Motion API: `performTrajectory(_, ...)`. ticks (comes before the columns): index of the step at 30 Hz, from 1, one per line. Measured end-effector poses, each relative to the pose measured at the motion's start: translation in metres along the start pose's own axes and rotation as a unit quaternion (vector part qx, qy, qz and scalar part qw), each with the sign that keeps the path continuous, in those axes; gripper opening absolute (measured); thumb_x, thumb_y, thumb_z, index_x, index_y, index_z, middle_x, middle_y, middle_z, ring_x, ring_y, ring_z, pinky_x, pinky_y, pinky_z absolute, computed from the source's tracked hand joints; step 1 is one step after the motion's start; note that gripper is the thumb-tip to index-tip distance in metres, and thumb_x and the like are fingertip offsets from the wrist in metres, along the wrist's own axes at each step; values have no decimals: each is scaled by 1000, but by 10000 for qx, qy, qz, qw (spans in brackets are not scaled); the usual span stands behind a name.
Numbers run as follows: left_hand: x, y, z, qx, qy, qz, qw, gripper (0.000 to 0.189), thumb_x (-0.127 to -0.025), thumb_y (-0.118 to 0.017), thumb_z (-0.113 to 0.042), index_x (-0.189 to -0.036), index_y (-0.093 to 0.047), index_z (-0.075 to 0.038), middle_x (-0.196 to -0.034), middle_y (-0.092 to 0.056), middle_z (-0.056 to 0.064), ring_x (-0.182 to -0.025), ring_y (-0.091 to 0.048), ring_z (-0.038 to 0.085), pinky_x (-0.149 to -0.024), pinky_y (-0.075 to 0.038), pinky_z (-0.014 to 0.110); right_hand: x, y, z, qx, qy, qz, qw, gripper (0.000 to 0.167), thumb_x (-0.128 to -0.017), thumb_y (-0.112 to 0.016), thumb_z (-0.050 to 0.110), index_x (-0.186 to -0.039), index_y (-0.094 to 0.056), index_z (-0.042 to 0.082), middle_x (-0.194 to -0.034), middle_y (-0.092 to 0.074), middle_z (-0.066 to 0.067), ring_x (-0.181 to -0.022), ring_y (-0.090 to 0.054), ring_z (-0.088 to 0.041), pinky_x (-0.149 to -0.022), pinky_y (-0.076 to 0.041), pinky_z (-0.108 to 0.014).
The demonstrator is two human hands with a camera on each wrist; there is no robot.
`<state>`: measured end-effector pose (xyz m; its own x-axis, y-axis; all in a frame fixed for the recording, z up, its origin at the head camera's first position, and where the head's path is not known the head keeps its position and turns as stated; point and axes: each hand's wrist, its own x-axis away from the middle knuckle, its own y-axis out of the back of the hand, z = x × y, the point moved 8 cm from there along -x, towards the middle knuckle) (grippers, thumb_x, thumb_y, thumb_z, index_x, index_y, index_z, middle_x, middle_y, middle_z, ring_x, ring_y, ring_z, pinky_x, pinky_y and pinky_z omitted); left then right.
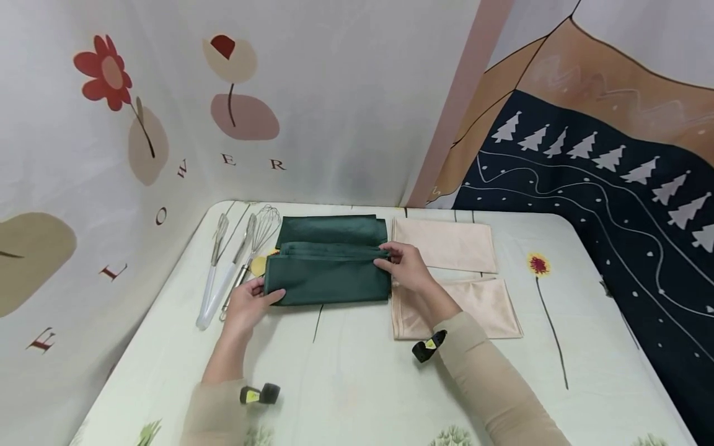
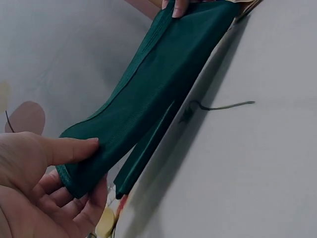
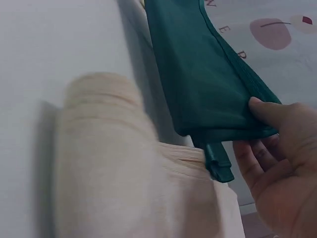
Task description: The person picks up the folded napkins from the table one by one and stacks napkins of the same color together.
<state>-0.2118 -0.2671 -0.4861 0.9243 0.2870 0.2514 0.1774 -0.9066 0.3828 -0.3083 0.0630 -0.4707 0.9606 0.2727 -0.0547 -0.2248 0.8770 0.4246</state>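
A folded dark green cloth (image 1: 329, 282) is held up slightly off the table between both hands. My left hand (image 1: 249, 305) pinches its left end, thumb on top and fingers beneath, as the left wrist view shows. At the right end, my right hand (image 1: 409, 266) pinches the cloth near its far corner, thumb above and fingers below. Behind it lies a second folded green cloth (image 1: 334, 229), partly covered by the held one. Under my right forearm lies a folded beige cloth (image 1: 474, 310), with another beige cloth (image 1: 446, 241) farther back.
Left of the green cloths lie a whisk (image 1: 264, 226) and two long utensils with pale handles (image 1: 207, 297). A small yellow item (image 1: 258, 266) peeks out beside the held cloth. Printed fabric walls (image 1: 346, 111) rise behind the table (image 1: 346, 384).
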Motion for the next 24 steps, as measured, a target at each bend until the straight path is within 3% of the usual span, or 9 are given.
performTrajectory(4, -15, -3, -11, 371, 70, -34, 9993, 49, -89, -79, -13, -132, -61, 3, -121, -65, 15, -102, -60, 16, -77, -51, 16, -10, 11, 1, -316, -162, -362, 9987, 35, -93, -74, 10, -126, -68, 2, -117, -70, -15, -103, -65, -23, -86, -55, -31)
performTrajectory(9, -29, -7, -23, 829, 55, -126, 9965, 50, -89, -79, -12, -134, -61, 1, -120, -67, 11, -99, -62, 11, -82, -52, 17, -26, 25, 1, -597, -356, -924, 9933, 32, -91, -78, 11, -120, -70, 1, -106, -73, -15, -92, -67, -17, -78, -56, -24)
performTrajectory(12, -38, -8, -27, 934, -4, -247, 9953, 48, -90, -78, -13, -133, -62, 0, -115, -68, 9, -93, -63, 8, -83, -53, 19, -35, 30, -1, -600, -523, -1137, 9903, 32, -90, -79, 12, -118, -71, 0, -106, -73, -17, -92, -67, -18, -80, -56, -25)
performTrajectory(20, -60, -7, -34, 1091, -113, -695, 9915, 38, -92, -75, -11, -127, -67, 1, -105, -66, 4, -95, -59, 10, -75, -52, 14, -57, 33, -2, -693, -772, -912, 9904, 33, -93, -75, 13, -124, -70, 1, -112, -69, -16, -100, -65, -22, -86, -55, -30)
performTrajectory(24, -68, -5, -36, 1016, -155, -912, 9905, 38, -93, -75, -11, -128, -67, 1, -111, -65, 8, -98, -58, 11, -77, -52, 16, -65, 29, -2, -761, -863, -925, 9890, 34, -94, -75, 14, -125, -70, 2, -111, -68, -14, -100, -64, -21, -86, -55, -30)
